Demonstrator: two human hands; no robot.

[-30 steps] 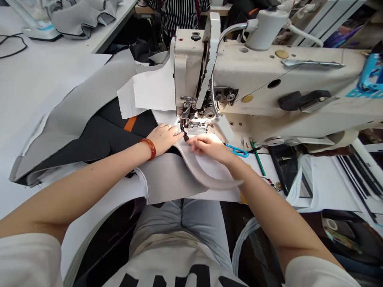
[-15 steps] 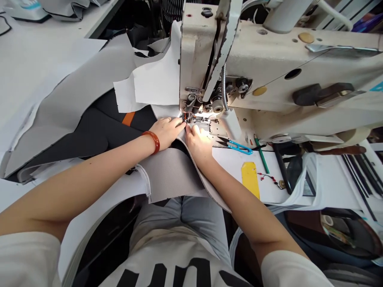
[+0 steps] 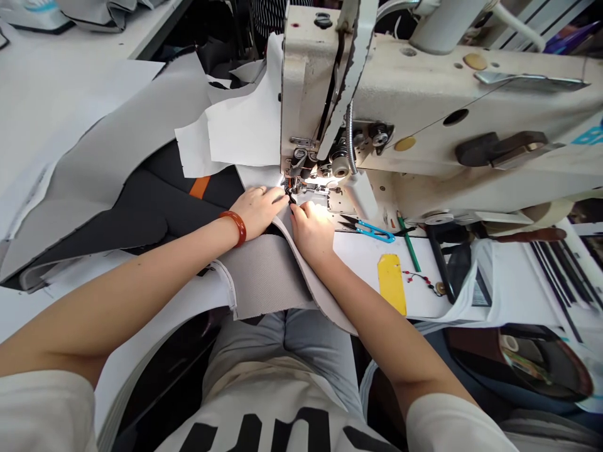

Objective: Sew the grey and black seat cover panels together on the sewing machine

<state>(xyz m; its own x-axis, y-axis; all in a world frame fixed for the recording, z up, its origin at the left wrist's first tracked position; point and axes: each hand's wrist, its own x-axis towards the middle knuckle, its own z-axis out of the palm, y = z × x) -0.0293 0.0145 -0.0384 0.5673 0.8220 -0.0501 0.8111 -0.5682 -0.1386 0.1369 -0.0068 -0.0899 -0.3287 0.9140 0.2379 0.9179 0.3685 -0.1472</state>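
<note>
My left hand (image 3: 258, 210) lies flat on the layered fabric (image 3: 271, 263), grey on one side and black on the other. Its fingers stretch toward the presser foot (image 3: 291, 184) of the sewing machine (image 3: 400, 107). Close by on the right, my right hand (image 3: 311, 229) pinches the folded fabric edge between thumb and curled fingers. A short dark piece of edge shows between the two hands, just in front of the lit needle area. The fabric's grey flap hangs over the table edge toward my lap, and its black part with an orange tab (image 3: 200, 187) spreads left.
Blue thread snips (image 3: 374, 231), a green pencil (image 3: 409, 245), a yellow tag (image 3: 392, 282) and a beaded string (image 3: 424, 279) lie right of my hands. White fabric pieces (image 3: 245, 135) rest against the machine's left side. An iron (image 3: 38, 16) stands at the far left.
My fingertips have drawn slightly back from the presser foot, and more of the dark edge shows between them. The whole view has shifted a little.
</note>
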